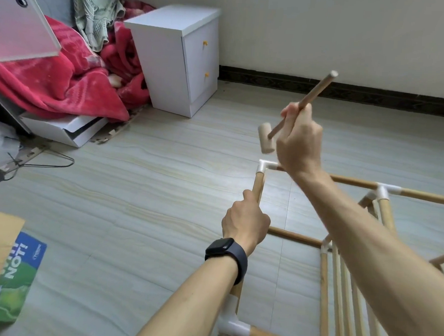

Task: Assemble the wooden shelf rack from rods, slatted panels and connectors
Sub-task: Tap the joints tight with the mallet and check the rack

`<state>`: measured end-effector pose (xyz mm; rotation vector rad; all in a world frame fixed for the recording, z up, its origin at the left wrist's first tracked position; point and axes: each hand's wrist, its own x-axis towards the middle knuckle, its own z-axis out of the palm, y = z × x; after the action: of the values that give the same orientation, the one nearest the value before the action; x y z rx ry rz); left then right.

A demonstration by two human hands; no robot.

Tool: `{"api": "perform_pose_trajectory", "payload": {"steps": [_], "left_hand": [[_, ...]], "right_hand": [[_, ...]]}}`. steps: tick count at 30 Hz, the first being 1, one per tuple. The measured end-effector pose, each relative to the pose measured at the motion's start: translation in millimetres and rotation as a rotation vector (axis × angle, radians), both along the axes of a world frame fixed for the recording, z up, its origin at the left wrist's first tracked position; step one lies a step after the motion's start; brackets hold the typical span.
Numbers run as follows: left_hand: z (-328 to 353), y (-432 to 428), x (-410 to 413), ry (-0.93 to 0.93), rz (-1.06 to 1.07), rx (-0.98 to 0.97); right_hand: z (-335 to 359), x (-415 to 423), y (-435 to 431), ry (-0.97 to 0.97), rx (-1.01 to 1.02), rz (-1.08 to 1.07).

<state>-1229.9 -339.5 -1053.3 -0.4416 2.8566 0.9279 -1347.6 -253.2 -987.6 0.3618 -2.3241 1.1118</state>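
Observation:
The partly built wooden rack lies on its side on the floor at the lower right, its rods joined by white plastic connectors. My left hand, with a black watch on the wrist, grips an upright rod just below the white corner connector. My right hand holds a small wooden mallet by its handle, raised with the head just above and left of that corner connector. A slatted panel sits inside the frame under my right forearm. Another white connector joins rods at the bottom.
A white two-drawer cabinet stands against the wall at the back. Red blankets and a white box lie at the left. A wire hanger and a green-and-blue printed bag rest on the tiled floor.

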Motion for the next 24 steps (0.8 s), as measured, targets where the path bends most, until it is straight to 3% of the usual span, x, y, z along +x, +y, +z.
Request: {"api": "perform_pose_trajectory", "payload": {"steps": [3, 6, 8, 11, 15, 18, 22, 24], "left_hand": [[-1.0, 0.5, 0.4, -0.018, 0.002, -0.008], [2.2, -1.1, 3.4, -0.023, -0.001, -0.046], [3.7, -3.2, 0.6, -0.003, 0.0, -0.08], [7.6, -1.3, -5.0, 0.113, -0.052, -0.237], [5.3, 3.1, -3.3, 0.368, -0.336, -0.61], [15.9, 34.3, 21.5, 0.377, -0.634, -0.709], [25.3, 96.8, 94.1, -0.024, -1.068, -0.345], [19.6, 113.6, 128.6, -0.021, -1.211, -0.382]], "right_hand": [[3.3, 5.3, -0.5, -0.403, 0.129, 0.032], [37.7, 23.9, 11.8, -0.505, 0.119, 0.097], [58.8, 51.5, 39.0, -0.538, -0.156, 0.193], [74.6, 121.6, 104.3, -0.736, -0.61, 0.392], [65.7, 222.1, 193.0, -0.91, -0.892, 0.348], [43.1, 291.3, 236.2, -0.879, -0.76, 0.095], [-0.8, 361.9, 262.7, -0.794, -0.449, -0.157], [-14.6, 382.6, 267.8, -0.766, -0.433, -0.165]]}}
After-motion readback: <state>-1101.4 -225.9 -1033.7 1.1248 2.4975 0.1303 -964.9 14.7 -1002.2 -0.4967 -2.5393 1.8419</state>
